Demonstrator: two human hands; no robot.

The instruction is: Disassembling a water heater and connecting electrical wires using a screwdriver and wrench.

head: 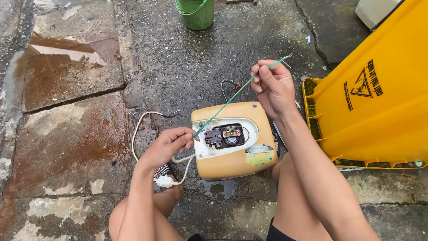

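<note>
Head view: a thin green wire [236, 93] is stretched taut between both hands, slanting from lower left to upper right across a tan box-shaped appliance [234, 140] lying on wet concrete ground [76, 134]. The left hand [169, 145] is pinched on the wire's lower end, thumb and forefinger closed on it just at the left edge of the appliance. The right hand [273, 87] is raised above the appliance's far right corner, fingertips clamped on the wire near its upper end (a short stripped tip sticks out past the fingers). An opening in the appliance's white face is seen, with a dark component and metal terminals [225, 135] inside. A white cord [142, 134] is looped on the ground to the left and ends in a white plug [165, 181] below the left wrist. A black wire [227, 87] is curled behind the appliance. A yellow bin [379, 102] is tipped at the right, near the right forearm. A green bucket [196, 13] stands well apart at the top. A puddle [67, 51] is seen at upper left.
</note>
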